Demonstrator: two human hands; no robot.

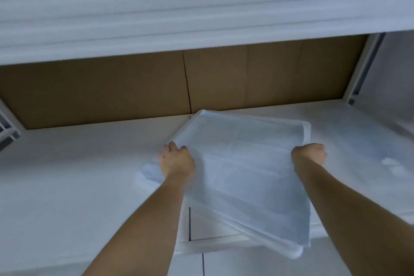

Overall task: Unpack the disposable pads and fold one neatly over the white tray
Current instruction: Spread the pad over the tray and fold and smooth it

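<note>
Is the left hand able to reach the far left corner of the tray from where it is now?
Probably yes. The left hand already grips the tray on its left edge, near that corner, and nothing lies between them.

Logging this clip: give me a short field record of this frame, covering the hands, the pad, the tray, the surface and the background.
left hand: fingers curled over the left edge of the pad and tray
right hand: gripping the right edge
pad: white, laid across the tray, creased in panels, covering most of it
white tray: turned at an angle, near corner overhanging the surface edge
surface: white covered shelf
background: brown cardboard behind, another white shelf above
task state: pad on tray, both hands on its edges
</note>
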